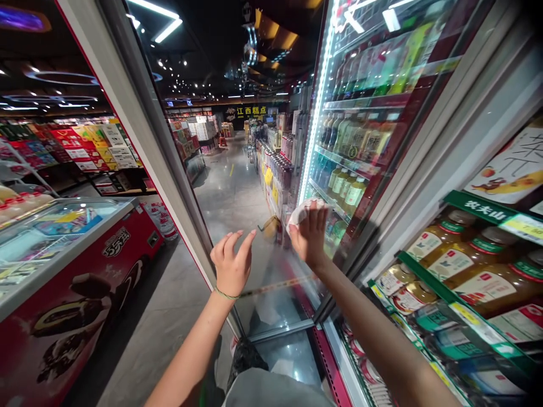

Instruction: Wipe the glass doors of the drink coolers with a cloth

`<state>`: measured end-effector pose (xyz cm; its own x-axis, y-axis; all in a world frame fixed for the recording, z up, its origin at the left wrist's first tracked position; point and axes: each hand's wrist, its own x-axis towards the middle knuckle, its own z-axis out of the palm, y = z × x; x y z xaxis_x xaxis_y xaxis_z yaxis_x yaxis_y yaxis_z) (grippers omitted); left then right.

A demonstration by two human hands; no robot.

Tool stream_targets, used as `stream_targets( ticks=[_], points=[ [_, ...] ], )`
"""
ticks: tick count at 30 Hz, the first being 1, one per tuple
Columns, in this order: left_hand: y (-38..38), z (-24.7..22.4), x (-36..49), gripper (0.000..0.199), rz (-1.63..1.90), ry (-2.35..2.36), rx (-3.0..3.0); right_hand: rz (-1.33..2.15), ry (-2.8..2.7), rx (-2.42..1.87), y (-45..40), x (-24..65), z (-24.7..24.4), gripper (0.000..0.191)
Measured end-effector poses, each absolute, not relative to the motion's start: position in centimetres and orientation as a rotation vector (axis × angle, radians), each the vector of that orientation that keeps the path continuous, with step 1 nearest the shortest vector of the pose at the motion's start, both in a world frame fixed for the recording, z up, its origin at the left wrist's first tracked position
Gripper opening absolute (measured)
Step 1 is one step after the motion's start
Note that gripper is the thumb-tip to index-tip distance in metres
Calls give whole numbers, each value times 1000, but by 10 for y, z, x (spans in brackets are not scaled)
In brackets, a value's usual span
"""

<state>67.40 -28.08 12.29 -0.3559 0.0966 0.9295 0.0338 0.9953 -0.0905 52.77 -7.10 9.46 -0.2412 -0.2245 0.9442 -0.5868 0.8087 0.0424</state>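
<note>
A glass door (263,277) in a pale metal frame stands open before me. My right hand (311,234) lies against its pane with the fingers up and close together, pressing a crumpled white cloth (299,213) to the glass. Part of the cloth is hidden behind the palm. Lower and to the left, my left hand (231,263) is raised near the door's frame, fingers apart and bent, holding nothing. I cannot tell whether its fingertips touch the glass. A thin green band (227,294) circles the left wrist.
On the right, shelves with green price rails (445,288) hold several bottles of drinks (453,249). A red ice cream freezer (85,305) stands at left. Lit bottle shelves (360,135) show in the glass, apparently as a reflection. Boxed goods (93,147) fill displays farther back.
</note>
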Motion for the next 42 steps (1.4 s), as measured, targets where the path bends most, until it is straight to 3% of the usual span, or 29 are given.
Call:
stream_targets(
  ticks=[5,10,15,20,25,29,35,39,42],
  points=[
    [-282,104,681,44,84,-2005,-43,226,-1963,958,-83,540,74,37],
    [-284,89,690,51,35,-2055,-35,389,-1968,623,-99,552,62,49],
    [-296,85,690,57,-39,-2094,-128,326,-1847,896,-109,555,38,33],
    [-310,93,687,60,-175,-2117,-258,439,-1917,577,-129,549,34,50],
    [-328,108,688,62,-336,-2110,-479,388,-1761,756,-148,548,28,46],
    [-339,114,688,60,-407,-2071,-594,523,-1763,479,-159,551,29,57],
    [-349,116,687,51,-481,-2022,-726,352,-1764,678,-164,561,28,53],
    [-356,117,689,48,-564,-2003,-799,513,-1820,409,-168,560,42,58],
    [-362,117,690,50,-591,-1967,-879,397,-1789,598,-170,561,48,52]
  ],
)
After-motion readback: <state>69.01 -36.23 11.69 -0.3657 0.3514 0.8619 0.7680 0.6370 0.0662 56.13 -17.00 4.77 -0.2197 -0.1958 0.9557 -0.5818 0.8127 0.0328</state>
